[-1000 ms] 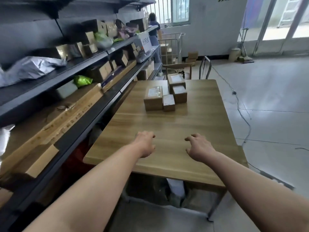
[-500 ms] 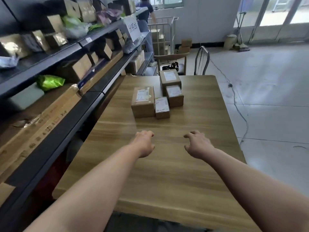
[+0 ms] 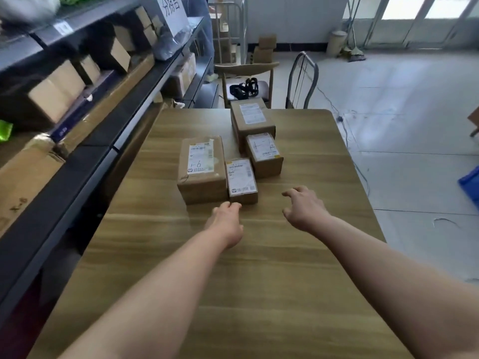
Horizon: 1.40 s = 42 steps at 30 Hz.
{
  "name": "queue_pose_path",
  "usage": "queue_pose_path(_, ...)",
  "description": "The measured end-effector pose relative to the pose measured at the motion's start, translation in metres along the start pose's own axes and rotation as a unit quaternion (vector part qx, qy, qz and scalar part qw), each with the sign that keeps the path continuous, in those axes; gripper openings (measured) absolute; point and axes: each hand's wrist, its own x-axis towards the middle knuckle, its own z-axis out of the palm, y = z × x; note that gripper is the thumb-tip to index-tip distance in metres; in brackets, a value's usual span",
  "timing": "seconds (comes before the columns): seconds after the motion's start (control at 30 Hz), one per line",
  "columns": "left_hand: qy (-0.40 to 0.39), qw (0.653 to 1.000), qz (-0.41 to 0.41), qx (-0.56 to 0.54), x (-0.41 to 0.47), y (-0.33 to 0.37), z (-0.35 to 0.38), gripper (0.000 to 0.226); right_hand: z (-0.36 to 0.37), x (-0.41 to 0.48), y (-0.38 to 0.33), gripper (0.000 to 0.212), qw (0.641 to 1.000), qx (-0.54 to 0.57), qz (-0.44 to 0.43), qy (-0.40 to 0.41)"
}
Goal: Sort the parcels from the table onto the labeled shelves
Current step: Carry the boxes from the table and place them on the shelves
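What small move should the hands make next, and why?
Probably the left hand should reach slightly forward and grip the small brown cardboard parcel with the white label. On the light wooden table it lies nearest, just beyond that hand's fingertips, and the right hand also holds nothing.

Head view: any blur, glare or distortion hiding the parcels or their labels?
Head view: the shelves are motion-blurred; daylight blows out the doorway; the wide lens bows the table edges; the parcels are sharp, their fine label print too small to read.
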Motion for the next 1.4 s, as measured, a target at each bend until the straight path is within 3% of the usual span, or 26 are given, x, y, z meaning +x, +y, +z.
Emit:
queue_pose_path(0.3,0.050,0.999,-0.004,0.015,0.066,0.023,0.009,0.062,-0.004,0.112,-0.020,0.054,0.995,0.052,-0.065,0.054)
queue_pose_path(0.53,0.033,0.996,-0.023,0.075,0.092,0.028,0.023,0.061,0.016,0.188,-0.029,0.074,0.997,0.050,-0.032,0.039)
queue_pose_path(0.63,0.044,0.996,-0.019,0.080,0.095,0.025,0.023,0.058,0.031,0.198,-0.033,0.067,0.995,0.078,-0.004,0.058)
queue_pose_path(0.73,0.044,0.995,-0.019,0.089,0.094,0.025,0.024,0.059,0.033,0.196,-0.027,0.057,0.993,0.068,-0.007,0.098)
queue_pose_path(0.87,0.059,0.992,-0.039,0.107,0.097,0.029,0.019,0.046,0.027,0.165,-0.002,0.056,0.995,0.065,-0.035,0.074)
queue_pose_path(1.0,0.133,0.985,-0.060,0.095,0.102,0.042,0.016,0.030,0.029,0.115,0.028,0.059,0.996,0.055,-0.046,0.061)
queue_pose_path(1.07,0.160,0.981,-0.062,0.089,0.107,0.047,0.018,0.033,0.030,0.097,0.042,0.060,0.996,0.050,-0.045,0.056)
queue_pose_path(1.27,0.121,0.982,-0.089,0.115,0.127,0.065,0.031,0.044,0.028,0.067,0.084,0.062,0.996,0.021,-0.070,0.047)
queue_pose_path(1.4,0.174,0.976,-0.108,0.071,0.128,0.068,0.040,0.037,0.026,0.059,0.104,0.064,0.997,0.011,-0.072,0.039)
